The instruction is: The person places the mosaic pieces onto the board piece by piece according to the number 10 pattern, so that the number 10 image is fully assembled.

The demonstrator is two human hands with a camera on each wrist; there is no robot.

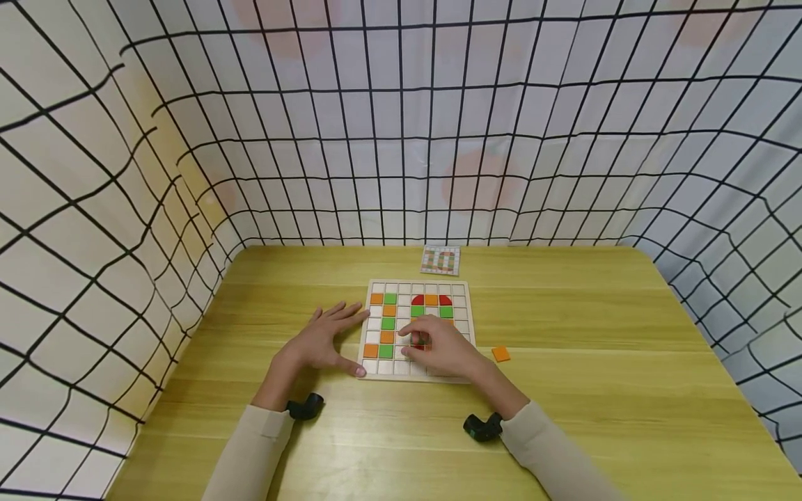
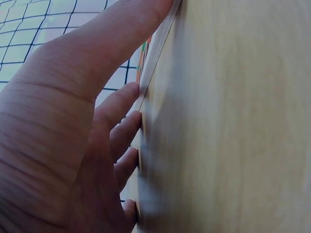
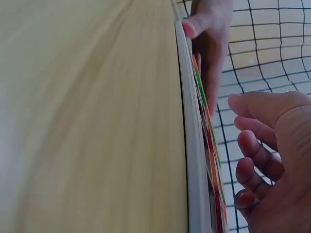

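A pale square grid board (image 1: 418, 287) lies on the table, bearing flat orange, green and red tiles. On its left part stands a column of orange and green tiles (image 1: 388, 323); more tiles, among them a rounded red tile (image 1: 445, 300), sit on the right part, partly hidden by my right hand. My left hand (image 1: 322, 341) rests spread at the board's left edge, thumb at the near corner, fingers on the table in the left wrist view. Above the board hovers my right hand (image 1: 445, 348), fingers loosely bent, thumb apart from them, nothing held in the right wrist view (image 3: 277, 155).
A loose orange tile (image 1: 500, 354) lies on the table right of the board. Behind the board is a small card (image 1: 441, 260) printed with a coloured grid pattern. Black netting (image 1: 401, 139) over pale cloth surrounds the wooden table (image 1: 583, 313) at the back and sides.
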